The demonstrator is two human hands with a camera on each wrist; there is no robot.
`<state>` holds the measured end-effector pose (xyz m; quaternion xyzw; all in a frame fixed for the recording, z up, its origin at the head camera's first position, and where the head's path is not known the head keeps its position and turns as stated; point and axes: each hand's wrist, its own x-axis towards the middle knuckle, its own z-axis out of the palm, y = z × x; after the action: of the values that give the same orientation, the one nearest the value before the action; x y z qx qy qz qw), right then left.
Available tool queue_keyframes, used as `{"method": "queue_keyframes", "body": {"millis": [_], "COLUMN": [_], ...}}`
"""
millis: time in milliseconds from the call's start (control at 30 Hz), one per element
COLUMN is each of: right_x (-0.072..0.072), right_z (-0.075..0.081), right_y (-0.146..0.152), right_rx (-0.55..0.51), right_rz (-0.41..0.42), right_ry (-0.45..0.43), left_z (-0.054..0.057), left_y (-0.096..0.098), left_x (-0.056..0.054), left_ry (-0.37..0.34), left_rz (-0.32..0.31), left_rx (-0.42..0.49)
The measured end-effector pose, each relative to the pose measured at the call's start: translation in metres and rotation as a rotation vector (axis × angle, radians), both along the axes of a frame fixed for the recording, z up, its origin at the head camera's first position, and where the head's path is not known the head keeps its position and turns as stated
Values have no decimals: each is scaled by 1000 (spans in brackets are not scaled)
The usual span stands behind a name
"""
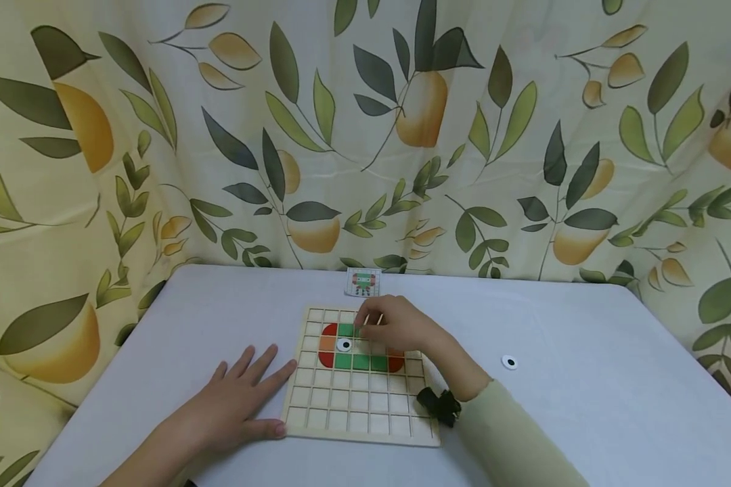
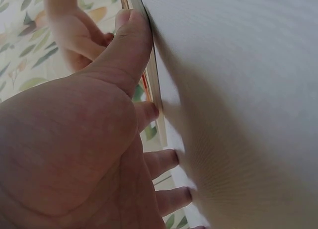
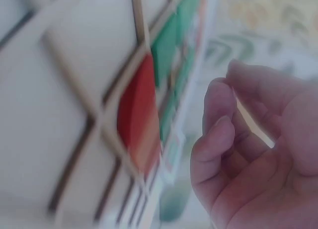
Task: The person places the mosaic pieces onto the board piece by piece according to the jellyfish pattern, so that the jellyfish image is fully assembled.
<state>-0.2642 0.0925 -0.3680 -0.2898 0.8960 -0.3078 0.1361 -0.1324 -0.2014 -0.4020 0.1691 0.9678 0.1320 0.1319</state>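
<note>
My right hand (image 1: pixel 399 323) is above the upper part of a wooden grid board (image 1: pixel 353 421), thumb and fingers curled together. Its fingertips are at a green tile (image 1: pixel 357 332) in the upper coloured row. In the right wrist view the fingertips meet, but whether they hold a tile is hidden. Around it sit red corner tiles (image 1: pixel 326 360), green tiles (image 1: pixel 361 362), an orange tile (image 1: pixel 327 343) and a white eye tile (image 1: pixel 344 345). My left hand (image 1: pixel 234 399) lies with fingers spread at the board's left side, its thumb touching the lower left corner.
A second eye tile (image 1: pixel 510 362) lies on the white tabletop (image 1: pixel 560 412), right of the board. Behind the board is a small picture card (image 1: pixel 363 282) with a green and red figure. A leaf-and-fruit patterned curtain (image 1: pixel 365 196) hangs past the table's far edge.
</note>
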Motion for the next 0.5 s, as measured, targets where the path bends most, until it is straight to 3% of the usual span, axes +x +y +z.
{"method": "queue_keyframes", "body": {"millis": [333, 500], "right_x": [5, 5], "right_z": [15, 22], "right_y": [93, 149], "right_rx": [-72, -48], "right_rz": [-173, -263], "right_ry": [-22, -15], "left_z": [-3, 0], "left_y": [-2, -1], "left_x": [1, 2], "left_ry": [10, 7], "left_rz": [-6, -6], "left_rx": [7, 15]}}
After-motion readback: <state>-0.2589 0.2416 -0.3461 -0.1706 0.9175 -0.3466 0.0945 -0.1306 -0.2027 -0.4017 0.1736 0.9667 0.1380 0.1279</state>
